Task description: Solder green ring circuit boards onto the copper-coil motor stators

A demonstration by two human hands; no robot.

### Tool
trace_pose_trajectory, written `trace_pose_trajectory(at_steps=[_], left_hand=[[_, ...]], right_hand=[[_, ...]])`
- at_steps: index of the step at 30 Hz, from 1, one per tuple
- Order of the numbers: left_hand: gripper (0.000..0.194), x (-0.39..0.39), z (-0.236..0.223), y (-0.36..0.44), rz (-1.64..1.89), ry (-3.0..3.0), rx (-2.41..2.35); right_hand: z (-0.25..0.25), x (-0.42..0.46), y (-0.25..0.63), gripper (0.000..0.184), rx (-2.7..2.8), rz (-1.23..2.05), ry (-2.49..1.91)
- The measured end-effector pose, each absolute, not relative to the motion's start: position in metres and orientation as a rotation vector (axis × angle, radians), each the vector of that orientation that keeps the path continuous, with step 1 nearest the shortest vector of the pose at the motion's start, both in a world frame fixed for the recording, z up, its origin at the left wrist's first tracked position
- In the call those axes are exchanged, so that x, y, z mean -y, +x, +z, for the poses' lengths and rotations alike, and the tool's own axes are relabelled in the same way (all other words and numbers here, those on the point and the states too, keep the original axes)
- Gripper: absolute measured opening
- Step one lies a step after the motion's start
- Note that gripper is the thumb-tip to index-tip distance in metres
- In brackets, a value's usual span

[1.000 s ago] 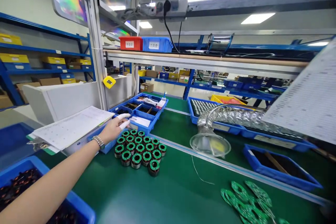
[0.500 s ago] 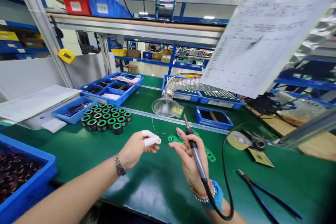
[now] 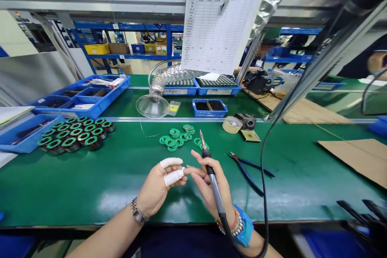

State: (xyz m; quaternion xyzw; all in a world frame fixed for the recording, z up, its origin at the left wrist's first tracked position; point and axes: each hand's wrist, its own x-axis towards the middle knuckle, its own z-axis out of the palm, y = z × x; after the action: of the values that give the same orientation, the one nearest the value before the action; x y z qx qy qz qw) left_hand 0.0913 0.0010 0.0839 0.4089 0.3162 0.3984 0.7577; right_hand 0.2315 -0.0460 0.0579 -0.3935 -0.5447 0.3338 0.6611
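Note:
My right hand (image 3: 213,181) holds a soldering iron (image 3: 215,185), its tip pointing up and away from me and its black cord trailing down past my wrist. White finger cots cover the thumb and index finger of my left hand (image 3: 160,183). Those fingers are drawn together and meet the fingertips of my right hand over the bench; whatever may be between them is too small to make out. Beyond my hands lies a loose group of green ring-shaped circuit boards (image 3: 172,142). Blue-handled cutting pliers (image 3: 249,169) rest to the right, jaws slightly apart.
At left stand several copper-wound stators with green ring tops (image 3: 69,142). A clear fume hood (image 3: 152,106) on a flexible duct is ahead. Farther right are a small blue bin (image 3: 210,113), a tape roll (image 3: 232,125) and cardboard (image 3: 356,157). A paper sheet (image 3: 220,20) hangs above.
The view has swung to the right. My two hands have come together, so their fingertips now meet. The soldering iron stays in my right hand.

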Motion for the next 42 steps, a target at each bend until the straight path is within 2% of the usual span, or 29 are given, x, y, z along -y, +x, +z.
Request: trace_pose_trajectory(at_steps=[4, 11, 23, 31, 35, 39, 42], left_hand=[[0.019, 0.003, 0.081, 0.095, 0.896, 1.133, -0.788], [0.017, 0.006, 0.076, 0.087, 0.954, 1.337, -0.951], [0.016, 0.002, 0.063, 0.075, 0.917, 1.485, -0.946], [0.012, 0.001, 0.059, 0.072, 0.956, 1.447, -0.98], [0.026, -0.006, 0.059, 0.061, 1.011, 1.191, -1.025], [0.02, -0.009, 0.058, 0.057, 0.961, 1.084, -0.976], [0.026, -0.006, 0.059, 0.06, 0.9, 0.943, -0.89]], right_hand=[[0.051, 0.051, 0.233, 0.025, 1.222, 0.773, -0.904], [0.044, 0.049, 0.227, 0.04, 1.464, 0.627, -0.967], [0.035, 0.046, 0.216, 0.038, 1.397, 0.761, -1.016], [0.036, 0.046, 0.212, 0.03, 1.344, 0.793, -0.989], [0.047, 0.043, 0.218, 0.026, 1.113, 0.886, -0.923], [0.049, 0.044, 0.218, 0.015, 0.896, 1.045, -0.949], [0.05, 0.043, 0.217, 0.014, 0.83, 1.078, -0.958]])
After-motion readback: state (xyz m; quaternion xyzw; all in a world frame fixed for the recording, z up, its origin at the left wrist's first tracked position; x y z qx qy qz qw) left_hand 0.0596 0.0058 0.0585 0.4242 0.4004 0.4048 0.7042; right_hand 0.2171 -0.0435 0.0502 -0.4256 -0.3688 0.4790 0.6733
